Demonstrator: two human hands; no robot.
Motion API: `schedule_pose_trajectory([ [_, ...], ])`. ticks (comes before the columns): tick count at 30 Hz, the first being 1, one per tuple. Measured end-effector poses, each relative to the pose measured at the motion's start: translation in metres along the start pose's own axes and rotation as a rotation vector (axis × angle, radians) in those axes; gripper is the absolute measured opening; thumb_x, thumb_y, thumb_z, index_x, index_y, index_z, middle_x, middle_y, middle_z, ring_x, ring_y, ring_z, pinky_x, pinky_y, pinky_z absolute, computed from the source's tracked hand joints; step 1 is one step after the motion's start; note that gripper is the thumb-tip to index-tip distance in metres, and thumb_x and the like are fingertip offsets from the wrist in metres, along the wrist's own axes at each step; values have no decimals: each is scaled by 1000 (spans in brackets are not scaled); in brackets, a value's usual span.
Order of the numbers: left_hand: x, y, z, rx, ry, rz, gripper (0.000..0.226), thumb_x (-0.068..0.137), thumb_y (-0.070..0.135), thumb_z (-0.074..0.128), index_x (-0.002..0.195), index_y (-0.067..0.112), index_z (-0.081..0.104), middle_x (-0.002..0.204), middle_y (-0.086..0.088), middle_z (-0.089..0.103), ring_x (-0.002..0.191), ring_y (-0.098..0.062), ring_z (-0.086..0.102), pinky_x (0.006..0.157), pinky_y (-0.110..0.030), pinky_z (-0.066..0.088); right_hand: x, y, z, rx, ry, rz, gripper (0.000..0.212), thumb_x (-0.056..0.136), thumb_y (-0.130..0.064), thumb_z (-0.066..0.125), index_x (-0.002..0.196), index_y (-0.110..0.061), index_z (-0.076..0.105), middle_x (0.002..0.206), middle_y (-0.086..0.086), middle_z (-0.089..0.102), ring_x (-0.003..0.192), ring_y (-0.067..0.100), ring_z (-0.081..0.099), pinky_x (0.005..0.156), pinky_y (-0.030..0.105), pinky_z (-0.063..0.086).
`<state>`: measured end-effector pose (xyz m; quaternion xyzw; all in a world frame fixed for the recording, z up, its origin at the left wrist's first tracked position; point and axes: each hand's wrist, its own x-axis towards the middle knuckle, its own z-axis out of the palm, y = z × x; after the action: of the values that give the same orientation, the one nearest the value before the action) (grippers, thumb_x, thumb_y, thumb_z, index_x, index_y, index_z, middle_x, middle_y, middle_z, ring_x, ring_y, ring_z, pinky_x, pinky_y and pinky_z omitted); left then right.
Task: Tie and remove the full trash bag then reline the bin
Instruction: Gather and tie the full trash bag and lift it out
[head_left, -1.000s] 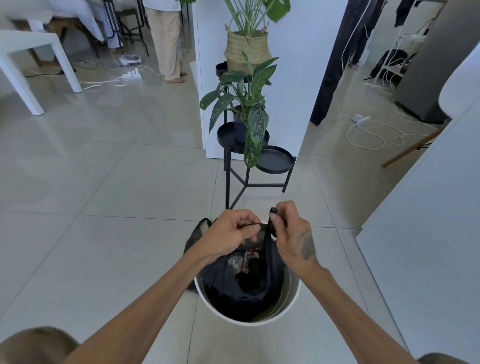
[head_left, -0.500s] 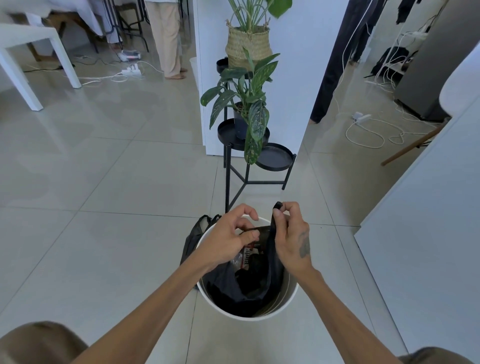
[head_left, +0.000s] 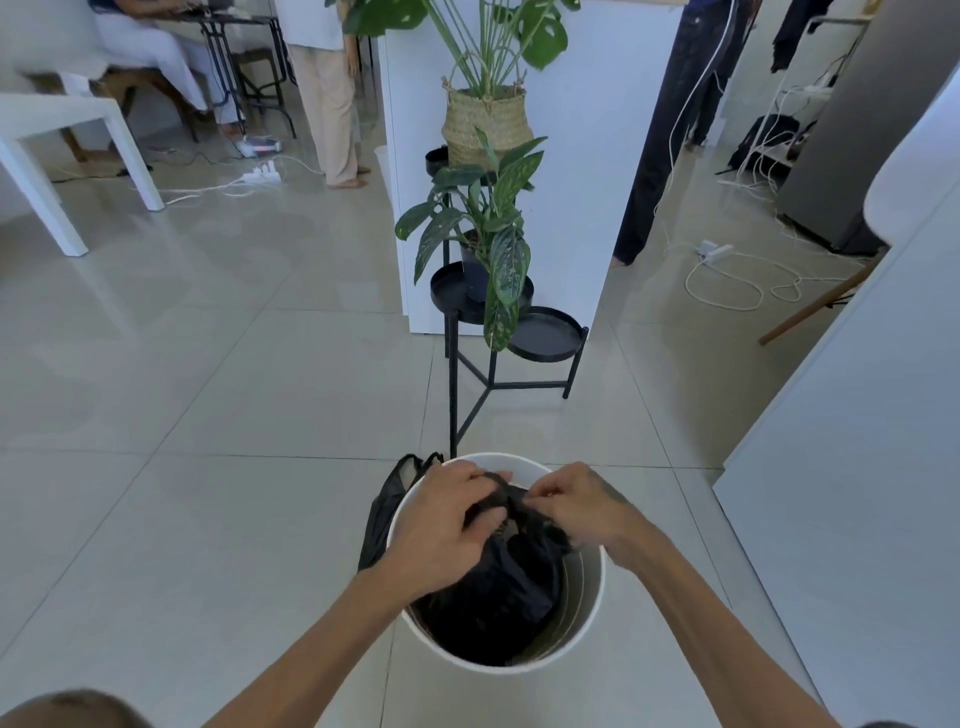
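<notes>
Left hand (head_left: 447, 525) and right hand (head_left: 582, 506) pinching gathered top of black trash bag (head_left: 498, 577), white bin (head_left: 589, 597) below them

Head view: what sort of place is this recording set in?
Probably a lived-in home or shared indoor space. Pale floor tiles, potted plants on a black plant stand, and power strips with loose cables on the floor. A white bin stands on the tiles.

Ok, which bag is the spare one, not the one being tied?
Find the white bin on the tiled floor, in front of the black plant stand. The spare black bag hangs outside the bin's left rim; unlike the full bag inside, no hand touches it.
</notes>
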<state>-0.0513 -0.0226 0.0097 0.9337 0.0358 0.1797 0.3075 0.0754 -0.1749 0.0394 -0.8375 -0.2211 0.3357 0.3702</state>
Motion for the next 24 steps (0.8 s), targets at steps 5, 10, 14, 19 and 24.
schedule_pose_trajectory([
  [5,5,5,-10,-130,-75,35,11,89,26,69,93,18,76,90,7,72,88,-11,63,88,-35,48,-2,1,-6,230,-322,-10,38,100,-10,52,69,-21,72,51,-3,29,45,12,23,45,22,24],
  [10,3,2,-6,-107,-85,26,13,90,24,69,85,15,76,80,4,69,79,-14,61,80,-36,48,-3,9,-4,385,-409,-8,20,100,-21,59,87,-14,72,46,-8,32,41,9,31,47,20,36],
  [14,4,2,-6,-90,-72,-20,21,91,20,66,73,8,67,71,-1,63,71,-19,57,74,-37,47,-7,13,-7,430,-434,-38,17,96,-29,67,85,-16,72,53,-6,30,47,11,28,51,21,36],
  [19,0,6,-6,-170,-78,-92,23,97,20,62,79,6,67,75,-6,65,72,-20,57,70,-37,47,-10,13,-5,311,-340,-107,15,91,-17,73,95,-3,73,60,-1,38,56,13,26,54,25,24],
  [24,-9,12,-6,-158,-89,18,26,87,30,74,81,6,67,78,-7,63,77,-24,57,75,-39,47,-11,14,-3,391,-329,-96,22,98,-22,63,97,-3,75,55,-4,33,50,10,26,53,23,28],
])
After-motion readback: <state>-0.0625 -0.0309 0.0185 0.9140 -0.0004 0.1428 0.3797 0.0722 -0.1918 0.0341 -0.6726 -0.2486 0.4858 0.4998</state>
